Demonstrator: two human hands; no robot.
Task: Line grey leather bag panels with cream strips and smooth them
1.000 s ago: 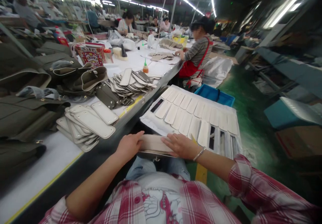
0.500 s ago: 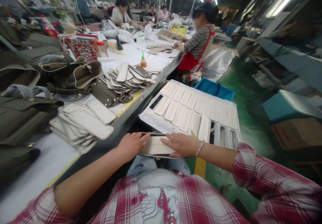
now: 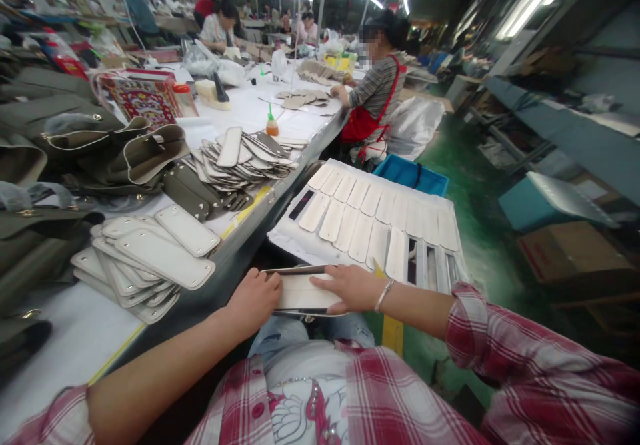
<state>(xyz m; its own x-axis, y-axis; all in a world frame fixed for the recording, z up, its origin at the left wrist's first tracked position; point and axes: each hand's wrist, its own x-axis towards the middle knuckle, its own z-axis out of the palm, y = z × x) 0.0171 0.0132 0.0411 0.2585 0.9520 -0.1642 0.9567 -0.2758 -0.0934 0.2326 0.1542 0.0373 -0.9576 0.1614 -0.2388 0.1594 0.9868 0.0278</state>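
On my lap, what looks like a dark bag [image 3: 300, 269] with a pale rim lies with its opening up, and a long cream panel [image 3: 300, 291] with a line along it shows inside. My left hand [image 3: 255, 298] has its fingers curled over the left end of the rim. Stretched flat across the right end of the panel are the fingers of my right hand [image 3: 350, 288], slightly spread. The underside of the bag is hidden.
Beyond my hands stands a white-covered board [image 3: 280, 233] with rows of cream strips [image 3: 360, 221]. Stacked white panels [image 3: 165, 251], olive bags [image 3: 155, 151] and a glue bottle [image 3: 271, 125] lie on the left table. A blue crate [image 3: 413, 175] and a co-worker [image 3: 377, 85] are farther off.
My left fingers, stretched along the upper rim before, are now curled round the left end. My right hand stays on the panel. The view has turned slightly right.
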